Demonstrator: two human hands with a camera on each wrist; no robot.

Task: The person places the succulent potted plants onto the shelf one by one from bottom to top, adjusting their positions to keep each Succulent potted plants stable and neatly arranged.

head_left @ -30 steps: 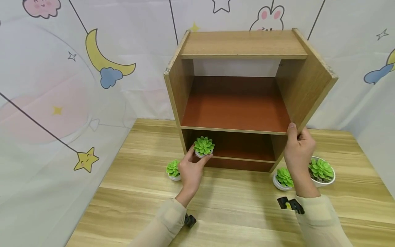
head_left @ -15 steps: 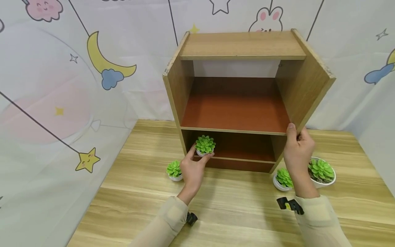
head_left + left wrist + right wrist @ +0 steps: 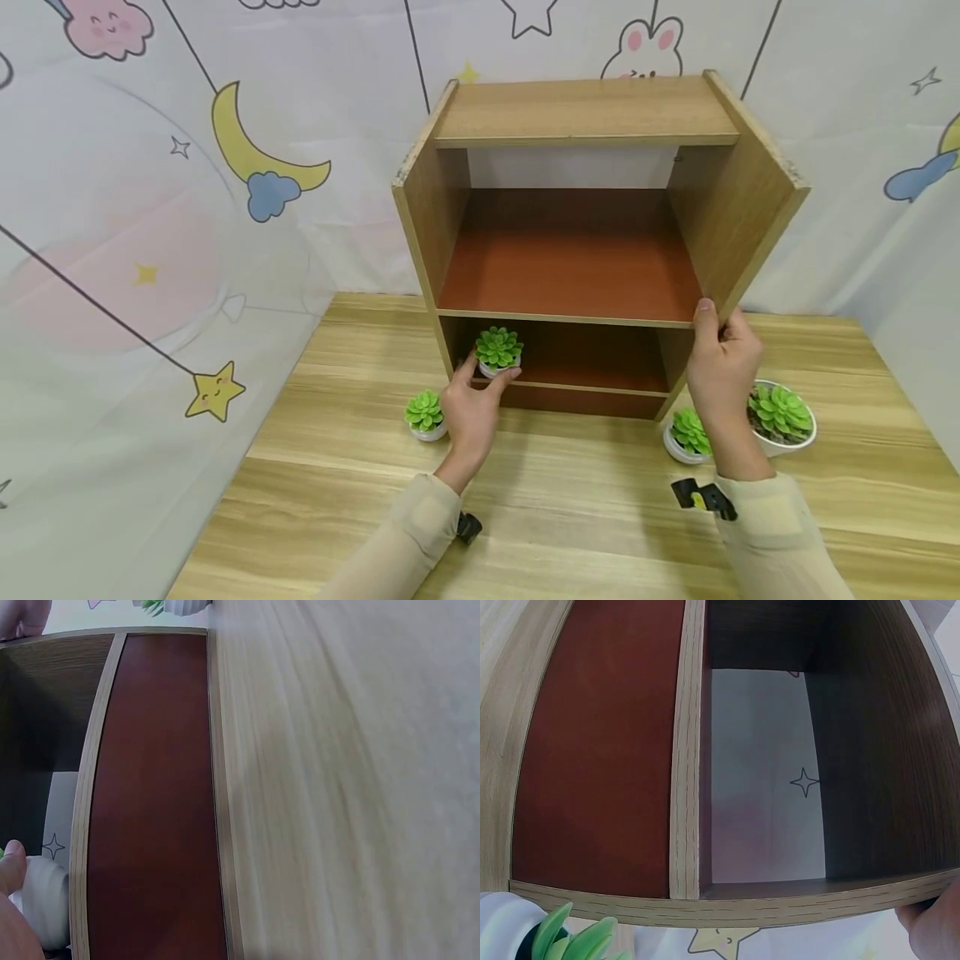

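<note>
My left hand [image 3: 471, 408] holds a small potted succulent [image 3: 498, 348] between thumb and fingers, at the left end of the lower compartment of a wooden shelf unit [image 3: 573, 258]. Its white pot [image 3: 46, 900] is just behind the front edge of the lower board [image 3: 94, 795] in the left wrist view. My right hand [image 3: 723, 367] grips the front edge of the unit's right side panel [image 3: 742, 200], thumb on the inner side. In the right wrist view, part of the right hand [image 3: 937, 922] shows at the lower right corner.
One small potted succulent [image 3: 425, 413] stands on the wooden table [image 3: 570, 517] left of the unit. Another small one [image 3: 688, 433] is at the unit's right front, beside a larger oval-potted succulent [image 3: 780, 414] partly behind my right wrist. A printed cloth [image 3: 360, 108] hangs behind.
My left hand has shifted slightly forward and right, bringing the potted succulent a little deeper into the lower compartment. The right hand keeps its grip on the side panel.
</note>
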